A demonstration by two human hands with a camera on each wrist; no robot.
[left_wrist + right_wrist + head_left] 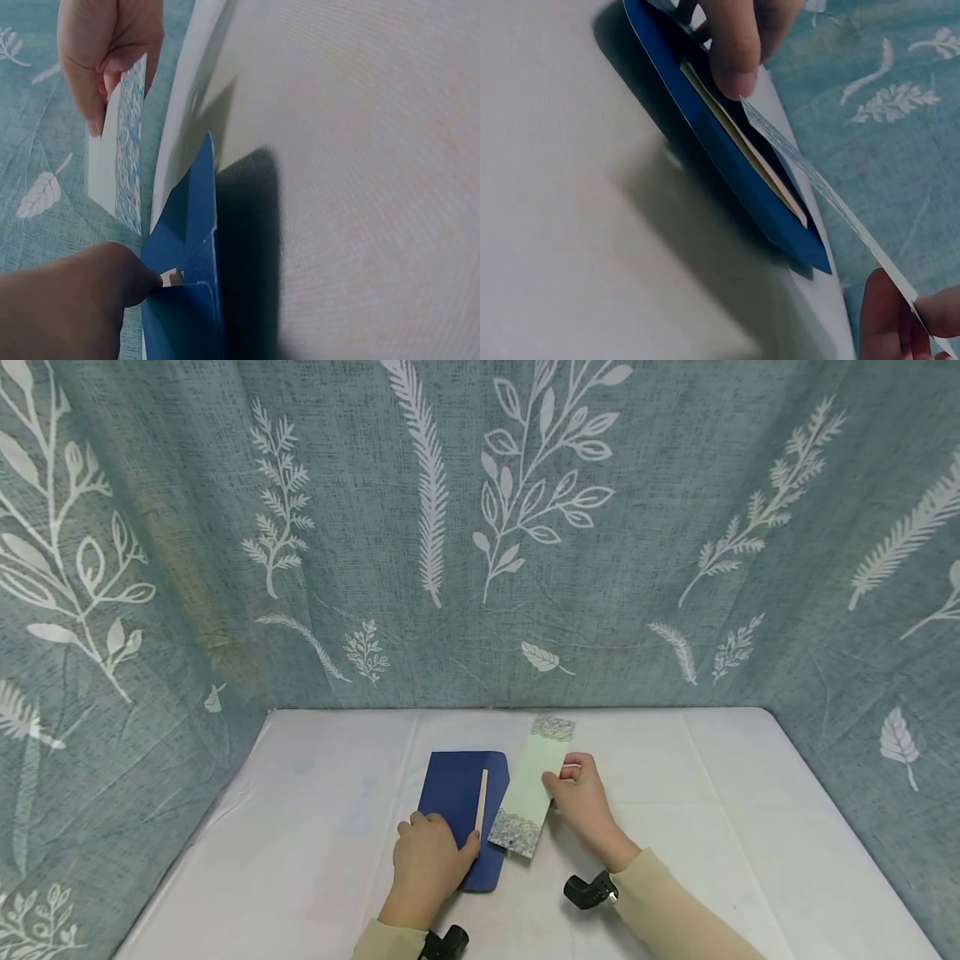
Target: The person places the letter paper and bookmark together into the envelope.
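My left hand (431,860) grips a dark blue envelope (453,781) by its left side, fingers behind and thumb over the front near the opening. A narrow cream paper edge (482,802) shows in that opening, beside the raised flap. In the right wrist view the cream paper (742,142) sits inside the envelope (727,161). My right hand (585,802) pinches a long pale green card (534,777) by its right edge, thumb in front. The card has a speckled floral band at each end. Its lower end overlaps the envelope's right edge in the head view.
A white cloth covers the table (300,827). Behind it and at both sides hangs a teal curtain (337,527) with white leaf prints. Black wrist cameras (590,891) are strapped at both sleeves (675,902).
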